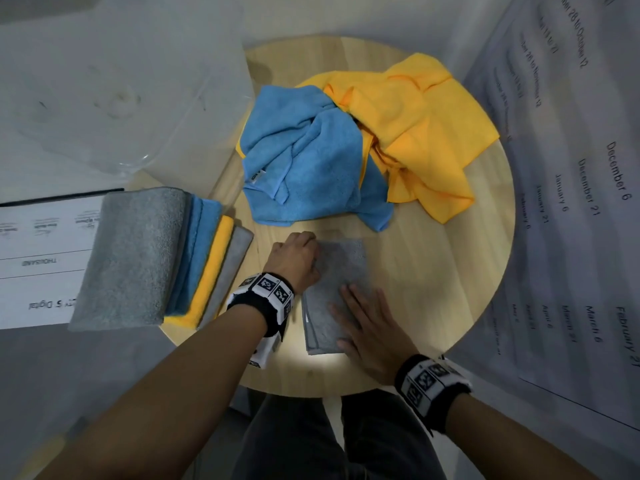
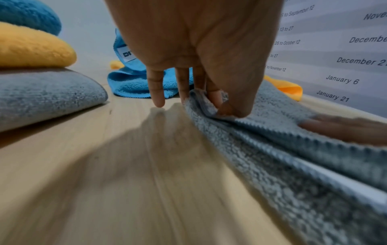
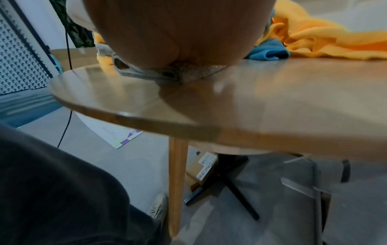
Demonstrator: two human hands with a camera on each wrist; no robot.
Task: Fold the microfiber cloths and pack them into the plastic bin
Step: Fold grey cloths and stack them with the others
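Pinching the far left corner of the grey cloth between thumb and fingers, the left hand holds the layers together at lower centre of the head view; the right hand lies flat, fingers straight, pressing the near part of that cloth onto the desk; if the flat hand lifts too soon, the stacked layers will probably slide and the edges splay; a sideways tug from the pinch could drag the fold crooked; the pile of folded cloths at left overhangs the desk edge and might topple if nudged; the clear plastic bin sits at upper left, and the loose blue cloth and yellow cloth wait behind.
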